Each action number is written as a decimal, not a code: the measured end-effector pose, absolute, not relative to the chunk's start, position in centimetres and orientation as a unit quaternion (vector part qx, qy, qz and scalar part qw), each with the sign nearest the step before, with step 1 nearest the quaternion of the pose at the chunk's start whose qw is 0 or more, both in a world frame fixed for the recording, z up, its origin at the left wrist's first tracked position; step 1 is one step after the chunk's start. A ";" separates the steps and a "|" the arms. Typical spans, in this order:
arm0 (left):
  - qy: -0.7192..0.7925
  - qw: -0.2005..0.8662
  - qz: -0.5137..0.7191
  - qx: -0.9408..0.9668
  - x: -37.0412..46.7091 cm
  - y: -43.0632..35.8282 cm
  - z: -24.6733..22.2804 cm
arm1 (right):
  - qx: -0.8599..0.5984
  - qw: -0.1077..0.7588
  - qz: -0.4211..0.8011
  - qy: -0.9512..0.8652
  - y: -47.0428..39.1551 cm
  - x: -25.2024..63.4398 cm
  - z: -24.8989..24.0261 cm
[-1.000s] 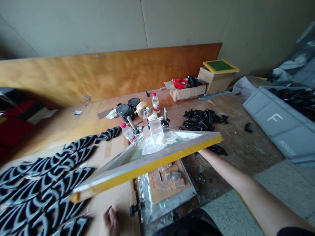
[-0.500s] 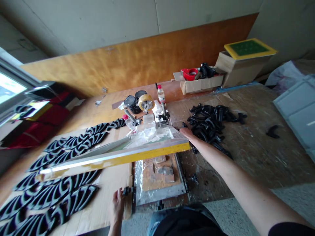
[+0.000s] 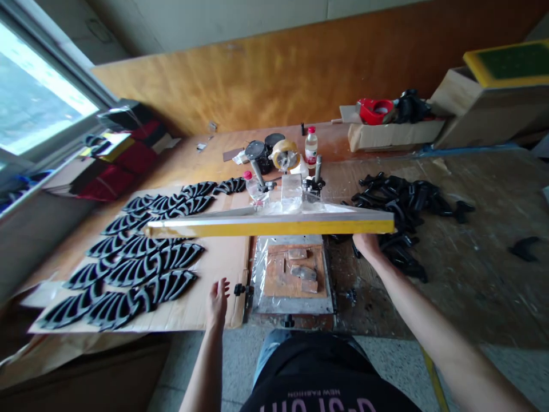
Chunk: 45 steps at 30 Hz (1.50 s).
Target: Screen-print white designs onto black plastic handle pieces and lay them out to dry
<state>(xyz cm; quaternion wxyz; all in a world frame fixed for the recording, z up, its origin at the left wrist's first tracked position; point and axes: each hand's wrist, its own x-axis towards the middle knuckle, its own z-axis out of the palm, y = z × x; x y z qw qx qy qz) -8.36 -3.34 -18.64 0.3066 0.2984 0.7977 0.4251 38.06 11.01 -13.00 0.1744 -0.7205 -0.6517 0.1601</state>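
Note:
A screen printing frame (image 3: 274, 226) with a yellow front edge is raised above a flat base plate (image 3: 274, 306). On that plate lies a wooden board (image 3: 274, 286) carrying small blocks. My left hand (image 3: 218, 302) is open beside a black knob (image 3: 240, 289) at the plate's left side, its fingers apart and nothing in them. My right hand (image 3: 366, 245) reaches beneath the right end of the frame, beside a pile of curved black plastic parts (image 3: 407, 200). The frame hides its fingers, so whether it holds anything is unclear.
Rows of black curved parts (image 3: 132, 263) lie on cardboard (image 3: 218, 257) at left. Behind the frame stand a tape roll (image 3: 286, 155), black cans (image 3: 256, 153) and a red-capped bottle (image 3: 311, 150). Cardboard boxes (image 3: 397, 136) sit at back right; a single black part (image 3: 524, 248) lies far right.
My left hand has come away from the black knob and its fingers have spread. My right hand has moved nearer, below the frame's right end. The camera view has shifted and levelled.

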 end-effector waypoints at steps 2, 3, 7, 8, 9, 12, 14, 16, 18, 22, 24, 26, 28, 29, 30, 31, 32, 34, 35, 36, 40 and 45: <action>0.776 0.316 0.453 0.304 -8.2 -1.9 -17.3 | -0.659 0.209 0.170 -0.703 8.4 35.3 -13.6; 0.765 0.319 0.465 0.311 -7.8 -1.0 -16.4 | -0.614 0.229 0.176 -0.734 7.1 33.5 -13.8; 0.704 0.330 0.514 0.363 -5.1 3.0 -11.4 | -0.475 0.214 0.167 -0.837 3.3 26.3 -13.6; 0.683 0.329 0.527 0.384 -4.3 4.0 -9.8 | -0.463 0.191 0.150 -0.852 3.0 25.0 -13.4; 0.663 0.324 0.539 0.405 -3.6 4.9 -8.2 | -0.458 0.166 0.132 -0.863 2.8 24.0 -13.2; 0.601 0.297 0.585 0.458 -1.7 7.0 -3.7 | -0.460 0.118 0.099 -0.875 2.8 22.6 -12.7; 0.561 0.284 0.606 0.486 -0.9 7.9 -1.3 | -0.462 0.107 0.096 -0.875 2.8 22.7 -12.4; 0.533 0.300 0.601 0.514 -0.5 8.1 0.3 | -0.473 0.109 0.103 -0.868 2.9 23.5 -12.1; 0.519 0.328 0.581 0.533 -0.3 7.4 0.9 | -0.514 0.130 0.116 -0.840 3.2 25.2 -11.6; 0.542 0.370 0.547 0.520 -0.9 3.7 -0.7 | -0.662 0.193 0.113 -0.715 5.0 30.5 -9.9; 0.574 0.406 0.497 0.508 -1.4 1.6 -2.9 | -0.699 0.206 0.104 -0.676 6.2 32.3 -8.8; 0.598 0.448 0.447 0.492 -1.6 0.0 -5.8 | -0.695 0.229 0.087 -0.677 7.3 32.1 -7.6; 0.611 0.485 0.420 0.464 -1.6 -0.7 -8.9 | -0.657 0.246 0.057 -0.711 8.3 30.1 -6.5; 0.618 0.495 0.411 0.451 -1.6 -0.8 -10.4 | -0.632 0.242 0.042 -0.735 8.8 28.6 -6.1; 0.627 0.498 0.402 0.443 -1.5 -0.8 -11.6 | -0.611 0.224 0.036 -0.759 9.1 27.1 -5.8; 0.636 0.495 0.393 0.442 -1.5 -0.7 -12.7 | -0.596 0.194 0.041 -0.778 9.4 25.6 -5.7; 0.644 0.487 0.386 0.447 -1.4 -0.5 -13.6 | -0.590 0.160 0.056 -0.790 9.5 24.4 -5.7; 0.652 0.472 0.378 0.458 -1.5 -0.2 -14.7 | -0.584 0.100 0.090 -0.801 9.1 22.8 -6.3; 0.655 0.466 0.375 0.461 -1.5 -0.1 -15.0 | -0.576 0.083 0.097 -0.807 8.5 22.5 -6.7; 0.657 0.462 0.373 0.464 -1.5 -0.1 -15.2 | -0.561 0.073 0.094 -0.819 7.7 22.5 -7.2; 0.666 0.451 0.372 0.463 -1.5 -0.2 -15.6 | -0.398 0.079 0.069 -0.911 3.7 23.9 -8.2; 0.666 0.459 0.384 0.444 -1.4 -0.2 -15.4 | -0.304 0.110 0.110 -0.940 3.2 24.9 -7.4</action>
